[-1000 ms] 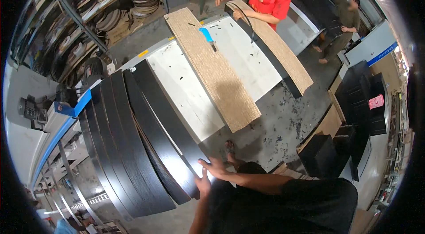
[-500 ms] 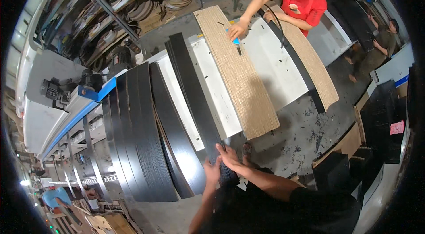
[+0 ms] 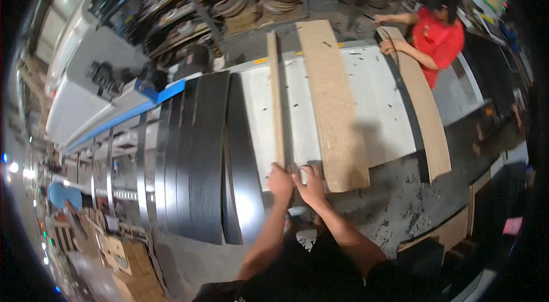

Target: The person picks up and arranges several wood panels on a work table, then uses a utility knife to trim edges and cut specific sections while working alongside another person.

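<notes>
My left hand (image 3: 280, 181) and my right hand (image 3: 311, 185) both grip the near end of a long narrow board (image 3: 278, 108) standing on its edge. The board shows a chipboard face and a dark side, and it runs away from me across the white worktable (image 3: 380, 119). A wide chipboard plank (image 3: 334, 102) lies flat just right of it. To the left, several long black panels (image 3: 200, 153) lie side by side.
A person in a red shirt (image 3: 440, 39) stands at the table's far right with both hands on another chipboard plank (image 3: 423, 113). A white and blue machine (image 3: 97, 96) sits at left. Shelves with coiled strips (image 3: 229, 5) line the back. The grey floor (image 3: 400, 210) is dusty.
A black panel that I held flat has been turned up on its edge and shifted right, beside the wide chipboard plank. Both my hands moved up to its near end.
</notes>
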`<act>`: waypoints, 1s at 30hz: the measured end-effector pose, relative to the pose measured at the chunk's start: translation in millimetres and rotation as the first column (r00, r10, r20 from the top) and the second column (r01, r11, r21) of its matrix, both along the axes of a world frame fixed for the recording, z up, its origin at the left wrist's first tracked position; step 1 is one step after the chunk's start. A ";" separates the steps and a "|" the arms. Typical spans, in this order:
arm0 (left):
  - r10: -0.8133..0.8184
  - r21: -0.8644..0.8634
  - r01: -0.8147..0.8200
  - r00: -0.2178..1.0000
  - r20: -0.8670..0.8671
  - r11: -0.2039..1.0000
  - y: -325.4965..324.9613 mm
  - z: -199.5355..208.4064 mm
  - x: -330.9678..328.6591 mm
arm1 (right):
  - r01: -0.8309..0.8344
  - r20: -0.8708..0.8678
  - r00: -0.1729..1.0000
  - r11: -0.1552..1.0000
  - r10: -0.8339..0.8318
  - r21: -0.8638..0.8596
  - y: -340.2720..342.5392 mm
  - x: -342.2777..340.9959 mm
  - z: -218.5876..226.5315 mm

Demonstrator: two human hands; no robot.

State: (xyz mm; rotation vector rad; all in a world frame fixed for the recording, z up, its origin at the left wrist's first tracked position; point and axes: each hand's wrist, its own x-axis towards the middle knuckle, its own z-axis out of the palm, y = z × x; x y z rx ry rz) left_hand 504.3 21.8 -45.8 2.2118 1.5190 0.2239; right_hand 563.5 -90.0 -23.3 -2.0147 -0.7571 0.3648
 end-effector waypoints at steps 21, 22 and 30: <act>0.047 -0.091 -0.043 0.998 0.039 0.995 58.7 90.8 -187.3 | -0.076 -0.019 0.997 0.928 0.074 -0.365 25.3 45.6 -111.9; 0.145 0.219 -0.141 0.989 -0.003 0.965 75.6 68.2 -233.5 | -0.074 -0.036 0.997 0.900 0.065 -0.429 45.0 26.2 -84.0; 0.192 0.318 -0.148 0.975 -0.111 0.936 175.3 -18.2 -355.8 | -0.346 -0.142 0.935 0.925 0.326 -0.154 54.3 -116.6 -1.0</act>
